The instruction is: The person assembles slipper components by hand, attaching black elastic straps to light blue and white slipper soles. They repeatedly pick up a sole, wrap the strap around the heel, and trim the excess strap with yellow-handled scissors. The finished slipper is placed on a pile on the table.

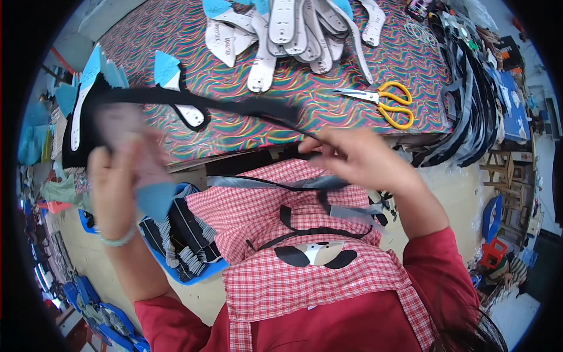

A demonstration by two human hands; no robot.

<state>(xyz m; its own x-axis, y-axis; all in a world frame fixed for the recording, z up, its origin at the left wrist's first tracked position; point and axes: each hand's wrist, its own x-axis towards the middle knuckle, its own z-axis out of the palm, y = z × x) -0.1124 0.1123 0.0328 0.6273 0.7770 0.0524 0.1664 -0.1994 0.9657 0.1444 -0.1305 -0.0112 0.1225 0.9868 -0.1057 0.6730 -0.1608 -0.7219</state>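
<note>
My left hand (114,185), smeared by motion, is closed around an insole (153,196) with a pale body and a blue end. From this insole a black strip (231,105) stretches right across the front of the table. Its other end reaches my right hand (358,155), whose thumb and fingers are pinched on it near the table's front edge. Behind the strip lies a white-and-blue insole (189,114) with a black edge. A stack of similar insoles (88,88) stands at the left, partly hidden by the strip.
Scissors (387,105) with yellow handles lie open on the patterned tabletop (234,135). Several insoles (284,29) are piled behind. Black and grey strips (460,117) hang over the right table edge. Loose strips (275,183) lie across my checked apron. A blue basket (214,273) holds striped pieces below.
</note>
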